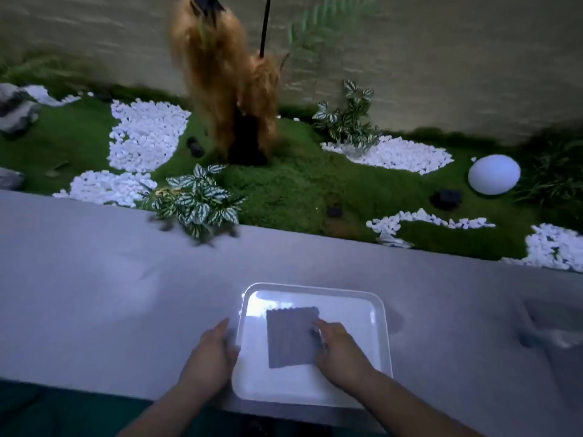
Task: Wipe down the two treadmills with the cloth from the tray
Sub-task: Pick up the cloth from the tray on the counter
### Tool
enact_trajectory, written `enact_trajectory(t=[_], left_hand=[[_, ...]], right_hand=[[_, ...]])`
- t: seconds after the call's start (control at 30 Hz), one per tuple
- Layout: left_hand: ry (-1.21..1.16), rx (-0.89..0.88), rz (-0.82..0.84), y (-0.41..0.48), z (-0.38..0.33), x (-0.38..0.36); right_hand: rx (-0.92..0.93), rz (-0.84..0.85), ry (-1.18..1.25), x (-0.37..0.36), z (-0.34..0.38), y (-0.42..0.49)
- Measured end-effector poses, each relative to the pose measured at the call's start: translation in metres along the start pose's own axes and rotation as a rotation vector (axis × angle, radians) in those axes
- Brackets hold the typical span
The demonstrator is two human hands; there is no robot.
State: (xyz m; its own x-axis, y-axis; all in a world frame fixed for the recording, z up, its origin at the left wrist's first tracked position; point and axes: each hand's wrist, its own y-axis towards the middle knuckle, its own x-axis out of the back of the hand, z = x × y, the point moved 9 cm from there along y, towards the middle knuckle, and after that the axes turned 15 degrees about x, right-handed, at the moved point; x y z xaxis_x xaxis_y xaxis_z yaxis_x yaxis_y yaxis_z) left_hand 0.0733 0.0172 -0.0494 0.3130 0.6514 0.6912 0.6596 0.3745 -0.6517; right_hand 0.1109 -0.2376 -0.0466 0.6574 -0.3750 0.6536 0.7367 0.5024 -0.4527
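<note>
our left hand is close to us, at the front edge of the grey ledge. it lies against the left rim of the white tray, with the fingers pointing away from us. we cannot tell if it grips the rim or only touches it.

our right hand is inside the tray. its fingers are bent down onto the right edge of the grey cloth and pinch it there. this part is a bit blurry.

the cloth is square and has little ridges. it lies flat in the middle of the tray, a bit nearer the left rim. the tray is bright and shiny. it sits on the ledge right at the front edge, about half way along.

at the back edge of the ledge a small garden starts. it has green moss and patches of white pebbles. a plant with striped leaves hangs over the back edge of the ledge. behind it stands a shaggy brown trunk, which looks blurry. a round white ball sits on the moss far to the right. a pale wall stands behind the garden.
</note>
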Motion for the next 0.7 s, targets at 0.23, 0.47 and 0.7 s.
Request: enact_trajectory(t=[0.23, 0.47, 0.7], left_hand=[[-0.101, -0.005, 0.041, 0.009, -0.002, -0.039], [-0.199, -0.027, -0.058, 0.009, 0.008, -0.047], [-0.214, 0.005, 0.040, 0.007, 0.011, -0.050]], right_hand=[[0.033, -0.029, -0.105, -0.042, 0.002, 0.046], [-0.082, -0.084, -0.300, -0.057, -0.003, 0.070], [-0.074, -0.121, 0.036, -0.063, -0.002, 0.066]])
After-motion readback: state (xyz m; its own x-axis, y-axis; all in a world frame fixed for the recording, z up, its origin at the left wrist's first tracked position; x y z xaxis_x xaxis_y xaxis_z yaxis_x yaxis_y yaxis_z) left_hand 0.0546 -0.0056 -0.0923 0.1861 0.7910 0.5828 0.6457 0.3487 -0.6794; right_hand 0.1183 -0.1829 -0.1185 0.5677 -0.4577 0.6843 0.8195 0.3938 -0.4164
